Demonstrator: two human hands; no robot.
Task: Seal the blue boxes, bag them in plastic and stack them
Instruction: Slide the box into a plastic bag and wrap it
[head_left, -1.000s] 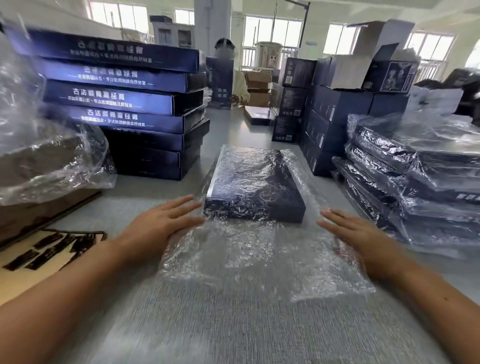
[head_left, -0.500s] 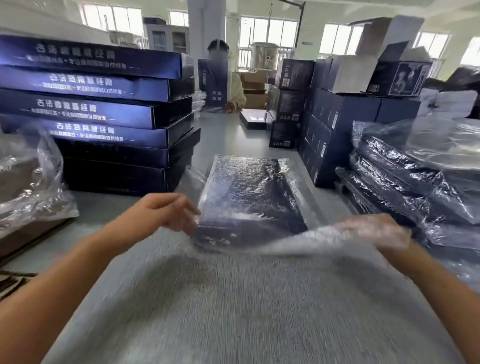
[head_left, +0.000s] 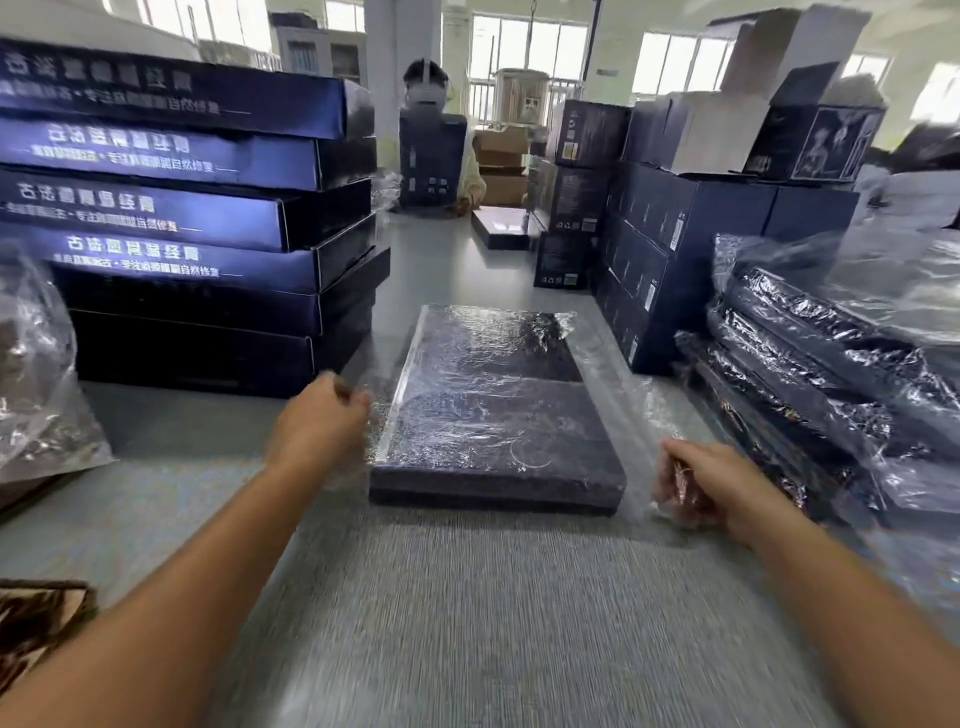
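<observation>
A flat dark blue box (head_left: 498, 415) lies on the grey table (head_left: 467, 623) in front of me, inside a clear plastic bag (head_left: 613, 374). The bag's loose flap is folded back over the box's top. My left hand (head_left: 317, 431) pinches the plastic at the box's left side. My right hand (head_left: 711, 488) grips bunched plastic at the box's near right corner. On the left stands a tall stack of unbagged blue boxes (head_left: 197, 218). At the right lies a pile of bagged boxes (head_left: 831, 374).
Crumpled clear plastic (head_left: 36, 374) sits at the far left edge. Dark cartons (head_left: 675, 228) are piled behind the bagged pile. A seated person (head_left: 431, 140) works at the table's far end. Printed cardboard (head_left: 36, 623) lies at the lower left.
The bag's open flap, flat on the table a second ago, was lifted and folded back over the box. Both hands went from flat to gripping the plastic at the box's sides.
</observation>
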